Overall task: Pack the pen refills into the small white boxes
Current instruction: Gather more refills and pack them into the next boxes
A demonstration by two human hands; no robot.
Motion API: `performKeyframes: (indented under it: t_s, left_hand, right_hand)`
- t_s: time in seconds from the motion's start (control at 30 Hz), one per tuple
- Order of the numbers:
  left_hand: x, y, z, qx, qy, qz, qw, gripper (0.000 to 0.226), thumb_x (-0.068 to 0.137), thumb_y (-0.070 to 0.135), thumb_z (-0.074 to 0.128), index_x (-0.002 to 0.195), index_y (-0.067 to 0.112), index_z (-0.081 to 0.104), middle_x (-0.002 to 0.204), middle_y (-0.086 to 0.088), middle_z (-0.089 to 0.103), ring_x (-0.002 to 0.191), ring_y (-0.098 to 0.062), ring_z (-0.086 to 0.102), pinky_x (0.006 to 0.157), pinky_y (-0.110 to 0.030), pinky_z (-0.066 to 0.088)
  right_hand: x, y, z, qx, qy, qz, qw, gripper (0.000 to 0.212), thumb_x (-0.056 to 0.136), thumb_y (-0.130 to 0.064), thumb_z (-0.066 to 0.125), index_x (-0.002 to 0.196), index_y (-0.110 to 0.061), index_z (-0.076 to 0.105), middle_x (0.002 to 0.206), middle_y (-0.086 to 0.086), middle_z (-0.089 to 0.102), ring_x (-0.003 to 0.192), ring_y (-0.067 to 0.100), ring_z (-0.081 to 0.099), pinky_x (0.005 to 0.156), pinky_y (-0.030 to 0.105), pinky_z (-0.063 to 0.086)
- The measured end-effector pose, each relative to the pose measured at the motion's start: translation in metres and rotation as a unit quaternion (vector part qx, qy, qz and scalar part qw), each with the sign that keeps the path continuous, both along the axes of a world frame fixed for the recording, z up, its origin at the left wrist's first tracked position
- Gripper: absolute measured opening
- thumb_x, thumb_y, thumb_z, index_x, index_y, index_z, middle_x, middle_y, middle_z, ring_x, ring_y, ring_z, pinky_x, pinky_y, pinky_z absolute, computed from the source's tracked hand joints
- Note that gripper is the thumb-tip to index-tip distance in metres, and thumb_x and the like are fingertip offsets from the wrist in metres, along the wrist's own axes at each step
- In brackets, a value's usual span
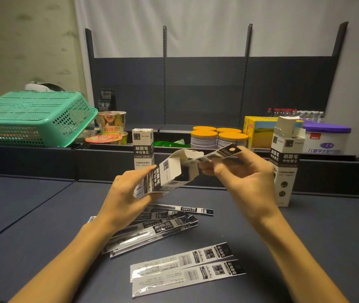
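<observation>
counter (305, 248): dark blue; carries everything for the job.
loose refills: pile of packets (152, 228) under the left forearm, two more packets (187, 267) side by side nearer the camera. All unpacked, so most of the job looks left.
open box, right (283, 171): upright on counter, top flaps up. Contents not visible; can't tell if full.
closed box, back (143, 147): upright beyond the hands, top shut. Probably done, inside hidden.
box in hand (165, 178): tilted, open end facing right, flaps out. Dark interior; can't tell whether any refills are already in.
left hand (128, 193): fingers wrapped round the lower body of that box, holding it off the counter.
right hand (242, 171): pinching one refill packet (220, 155), its near end at the box mouth. Looks like mid-insertion; can't tell how far it's in.
progress guess: early to middle; one packet going in, pile remaining.
hidden: lower part of the pile covered by the left arm, count unclear; packets overlap; print blurred.
</observation>
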State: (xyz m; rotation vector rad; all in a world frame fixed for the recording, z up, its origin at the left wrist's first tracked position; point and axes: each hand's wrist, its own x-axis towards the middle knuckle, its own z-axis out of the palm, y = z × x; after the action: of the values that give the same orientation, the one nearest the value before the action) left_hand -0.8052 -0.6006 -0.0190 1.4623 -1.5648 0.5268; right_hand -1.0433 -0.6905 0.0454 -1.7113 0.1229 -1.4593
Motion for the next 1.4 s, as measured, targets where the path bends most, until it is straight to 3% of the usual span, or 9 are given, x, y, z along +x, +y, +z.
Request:
performKeyframes:
  t_s: [0.07,0.2,0.37,0.53,0.67,0.77,0.93,1.17,1.4]
  left_hand:
    - [0.000,0.000,0.000,-0.003,0.003,-0.005,1.000,0.068,0.076,0.052,0.062,0.137,0.032,0.042,0.126,0.013,0.053,0.112,-0.008,0.052,0.088,-0.044,0.048]
    - [-0.001,0.000,0.000,0.001,-0.007,-0.012,1.000,0.068,0.076,0.052,0.063,0.137,0.034,0.041,0.127,0.014,0.053,0.113,-0.007,0.051,0.087,-0.046,0.048]
    - [-0.001,-0.001,-0.001,0.006,-0.027,-0.014,1.000,0.070,0.074,0.040,0.072,0.137,0.032,0.041,0.127,0.015,0.053,0.112,-0.006,0.051,0.084,-0.044,0.047]
    - [0.001,-0.002,-0.001,0.006,-0.029,-0.013,0.999,0.068,0.077,0.043,0.068,0.138,0.031,0.042,0.128,0.014,0.053,0.113,-0.007,0.051,0.085,-0.041,0.046]
    - [0.000,0.000,-0.002,0.005,-0.026,-0.013,1.000,0.069,0.075,0.033,0.070,0.138,0.031,0.041,0.127,0.014,0.053,0.112,-0.006,0.049,0.084,-0.043,0.047]
    - [-0.002,0.001,0.000,0.006,-0.038,-0.016,0.999,0.066,0.077,0.043,0.067,0.137,0.031,0.041,0.128,0.014,0.052,0.113,-0.006,0.049,0.085,-0.041,0.047]
    - [-0.005,-0.001,0.000,0.005,-0.059,-0.019,0.998,0.069,0.074,0.038,0.072,0.136,0.027,0.043,0.128,0.011,0.054,0.114,-0.008,0.050,0.085,-0.041,0.049]
    - [-0.001,-0.001,-0.001,0.010,-0.057,-0.017,0.998,0.071,0.073,0.027,0.075,0.137,0.027,0.043,0.128,0.007,0.057,0.114,-0.009,0.050,0.085,-0.042,0.049]
    - [-0.005,-0.001,0.001,0.011,-0.067,-0.025,0.997,0.071,0.073,0.029,0.074,0.136,0.028,0.042,0.125,0.007,0.058,0.113,-0.007,0.049,0.086,-0.033,0.045]
  right_hand:
    - [0.003,-0.001,-0.004,-0.061,0.015,-0.030,0.998,0.019,0.080,-0.018,0.074,0.098,-0.011,0.072,0.091,0.004,0.076,0.083,0.018,0.074,0.077,0.030,0.059]
    - [0.004,-0.006,-0.009,-0.238,0.043,-0.106,0.965,0.020,0.085,-0.020,0.068,0.104,-0.014,0.071,0.099,-0.005,0.071,0.090,0.005,0.068,0.079,0.019,0.055]
    - [0.010,-0.015,-0.017,-0.331,0.084,-0.202,0.918,0.018,0.083,-0.018,0.070,0.098,-0.007,0.074,0.093,0.001,0.071,0.094,0.016,0.060,0.078,0.017,0.051]
    - [0.012,-0.013,-0.018,-0.310,0.078,-0.195,0.927,0.031,0.082,-0.014,0.071,0.113,-0.007,0.067,0.104,0.003,0.068,0.096,0.019,0.065,0.082,0.026,0.054]
    - [0.010,-0.007,-0.014,-0.306,0.051,-0.196,0.930,0.023,0.087,-0.020,0.061,0.101,-0.004,0.069,0.098,0.006,0.068,0.091,0.021,0.065,0.076,0.029,0.055]
    - [0.011,-0.010,-0.016,-0.338,0.069,-0.211,0.914,0.021,0.087,-0.019,0.061,0.098,-0.004,0.071,0.095,0.008,0.069,0.089,0.022,0.065,0.074,0.028,0.055]
    - [0.017,-0.017,-0.026,-0.379,0.149,-0.223,0.886,0.019,0.083,-0.014,0.066,0.100,-0.008,0.072,0.099,0.004,0.073,0.093,0.025,0.061,0.068,0.044,0.055]
    - [0.013,-0.009,-0.019,-0.351,0.084,-0.229,0.904,0.015,0.083,-0.011,0.070,0.096,-0.006,0.071,0.093,0.003,0.070,0.089,0.019,0.061,0.074,0.025,0.053]
    - [0.018,-0.011,-0.025,-0.372,0.136,-0.212,0.894,0.015,0.081,-0.006,0.067,0.095,-0.006,0.071,0.093,0.004,0.072,0.086,0.025,0.061,0.066,0.040,0.055]
